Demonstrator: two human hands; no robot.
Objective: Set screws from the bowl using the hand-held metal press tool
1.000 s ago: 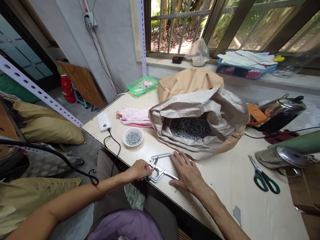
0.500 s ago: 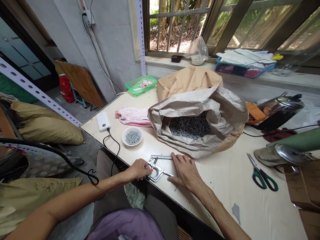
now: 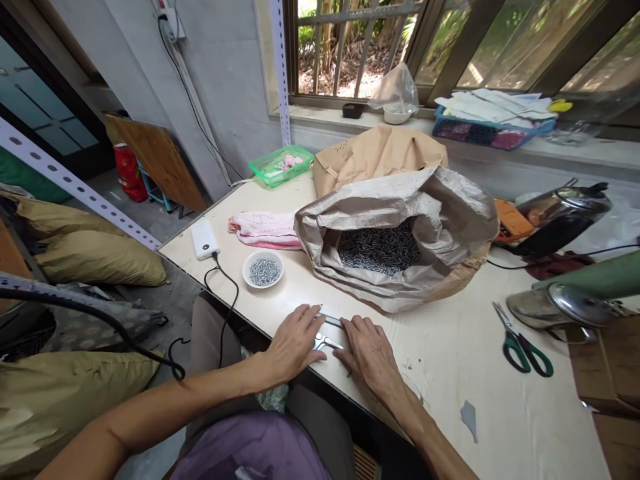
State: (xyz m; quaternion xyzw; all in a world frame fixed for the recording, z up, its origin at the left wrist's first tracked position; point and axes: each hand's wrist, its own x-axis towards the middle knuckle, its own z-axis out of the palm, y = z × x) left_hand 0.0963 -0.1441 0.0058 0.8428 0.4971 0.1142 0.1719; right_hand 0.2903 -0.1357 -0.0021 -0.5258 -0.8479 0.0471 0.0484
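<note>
A silver-grey metal hand tool [image 3: 328, 342] with two long handles lies flat at the table's front edge. My left hand [image 3: 295, 339] covers its head end, fingers over the far side and thumb along the near side. At the other end my right hand [image 3: 369, 347] grips the handles, fingertips on the far one and thumb by the near one. The tool's coil spring and rounded opening are hidden under my left hand. Beyond my left hand sits a white bowl [image 3: 263, 283] of small silver screws [image 3: 263, 272].
A large sack [image 3: 360, 293] of dark screws stands behind my hands. Green-handled scissors [image 3: 525, 347] and a metal mug [image 3: 540, 307] are to the right. A white power bank [image 3: 203, 240] with a black cable [image 3: 231, 300] lies left. A green basket [image 3: 267, 179] is farther back.
My left hand was pinching near a small red part at the tool's head; now it lies spread over that end. My right hand stays on the handles.
</note>
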